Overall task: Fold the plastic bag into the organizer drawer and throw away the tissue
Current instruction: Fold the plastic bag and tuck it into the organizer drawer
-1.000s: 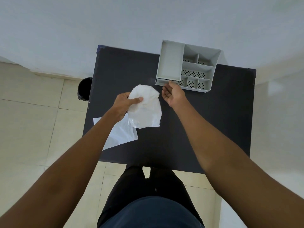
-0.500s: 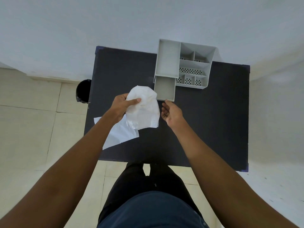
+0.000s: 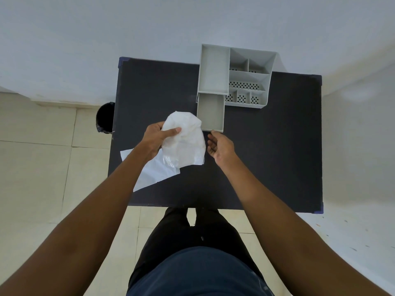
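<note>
A dark desk [image 3: 267, 163] stands against a pale wall, with tiled floor to its left and near side. At the far middle of the desk sits a grey organizer [image 3: 243, 75] with several open compartments, some with perforated walls. Its drawer [image 3: 210, 113] is pulled out toward the near side and lies open and bare inside. A black bin [image 3: 104, 120] stands on the floor just beside the desk's left edge. A flat white tissue [image 3: 154, 174] lies at the near left of the desk, partly overhanging the left edge. The plastic bag [image 3: 184, 142], white and bunched, is held above the desk, just left of the drawer's near end. The left hand [image 3: 157, 138] grips the bag's left side, thumb pressed on top. The right hand [image 3: 220, 146] is open, fingers loosely curled, just beside the bag and just short of the drawer's front, holding nothing.
</note>
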